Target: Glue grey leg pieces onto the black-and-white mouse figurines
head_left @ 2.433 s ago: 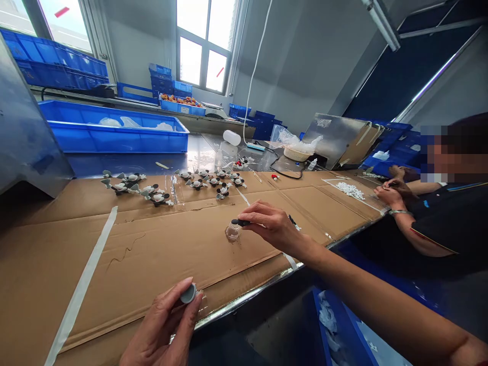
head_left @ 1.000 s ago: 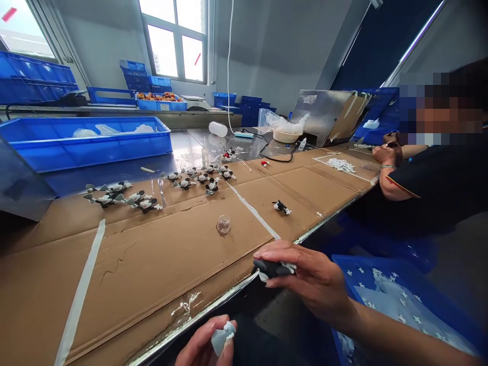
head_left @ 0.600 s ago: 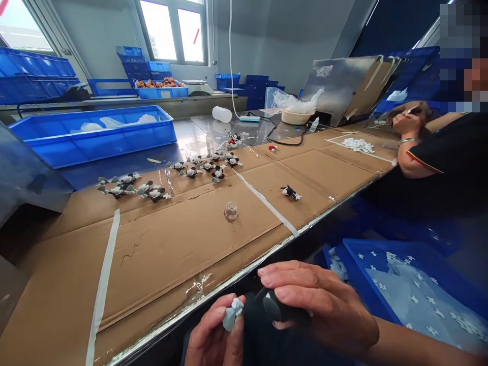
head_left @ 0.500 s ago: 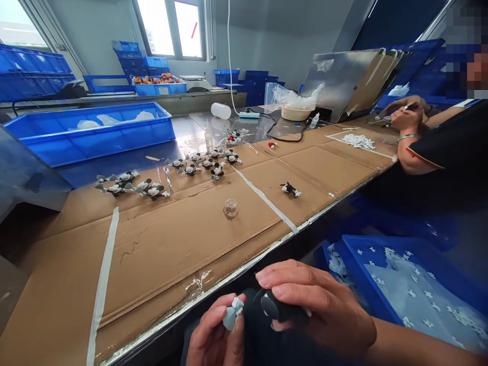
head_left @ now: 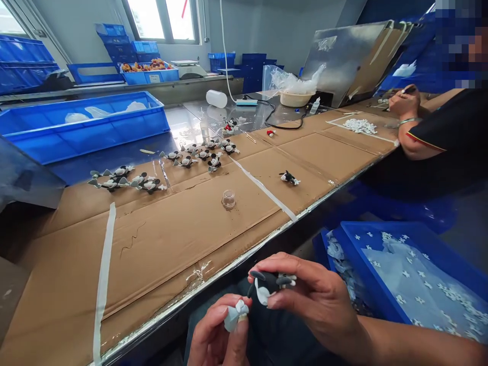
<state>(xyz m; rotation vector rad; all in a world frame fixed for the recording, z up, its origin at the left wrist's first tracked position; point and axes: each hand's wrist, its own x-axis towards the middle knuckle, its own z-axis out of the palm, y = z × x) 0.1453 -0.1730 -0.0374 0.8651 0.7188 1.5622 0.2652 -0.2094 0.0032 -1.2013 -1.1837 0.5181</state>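
Between the thumb and fingers of my left hand (head_left: 219, 333) is a small pale grey cone-shaped piece (head_left: 233, 317) with a white part at its top. My right hand (head_left: 316, 300) grips a black-and-white mouse figurine (head_left: 269, 287), its dark ears and white face toward the left. The two pieces are close together, in front of the table's near edge; whether they touch I cannot tell. On the cardboard-covered table (head_left: 171, 254) another mouse figurine (head_left: 290, 178) lies on its side, and a small clear cup (head_left: 229, 200) stands left of it.
Several mouse figurines (head_left: 148, 183) lie along the table's far side. A blue bin (head_left: 84, 129) is behind them. At right, a blue tray (head_left: 345, 234) holds small white pieces. A co-worker's hand (head_left: 404, 105) is near a pile of white pieces (head_left: 360, 126).
My right hand has turned the mouse figurine so its white face shows more. My left hand has shifted slightly right with the grey piece. The camera view has tilted slightly.
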